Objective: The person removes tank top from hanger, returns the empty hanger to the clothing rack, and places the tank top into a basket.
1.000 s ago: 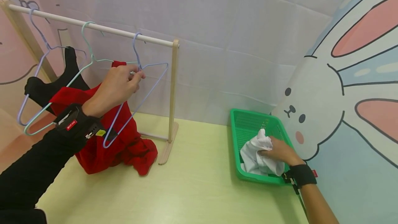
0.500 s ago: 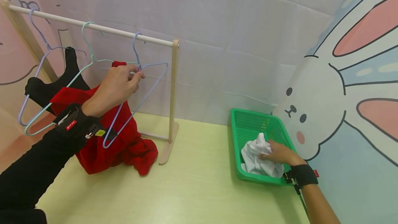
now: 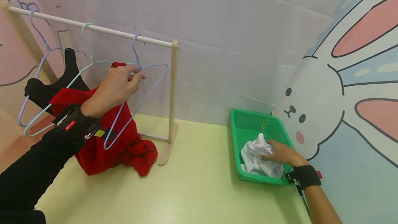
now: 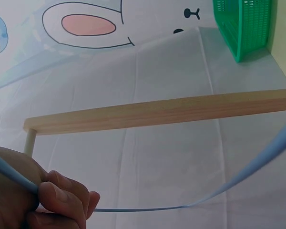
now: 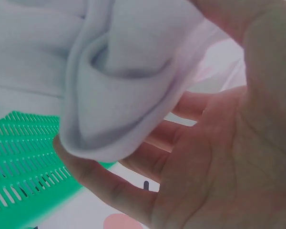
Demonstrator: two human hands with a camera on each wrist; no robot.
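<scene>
My left hand (image 3: 116, 85) pinches a lavender-blue hanger (image 3: 155, 82) just below its hook, which hangs over the white rod (image 3: 109, 29). No garment is on this hanger. At the right, my right hand (image 3: 283, 154) reaches into a green basket (image 3: 234, 137) and holds a crumpled white cloth garment (image 3: 253, 156) between thumb and fingers. In the right wrist view, the fingers curve behind the folded white fabric (image 5: 128, 95), with the palm in sight. The left wrist view has the left fingers curled at the hanger's thin bar (image 4: 138, 210).
A wooden rack post (image 3: 172, 92) stands to the right of the hanger. Left of it, a red garment (image 3: 124, 130) hangs on a mint hanger (image 3: 90, 47), its lower end lying on the table (image 3: 199, 182). A black top (image 3: 46, 89) hangs farther left.
The white garment has sunk a little lower in the basket, and its raised tip has dropped. My right hand has shifted slightly down with it. The left hand stays at the hanger.
</scene>
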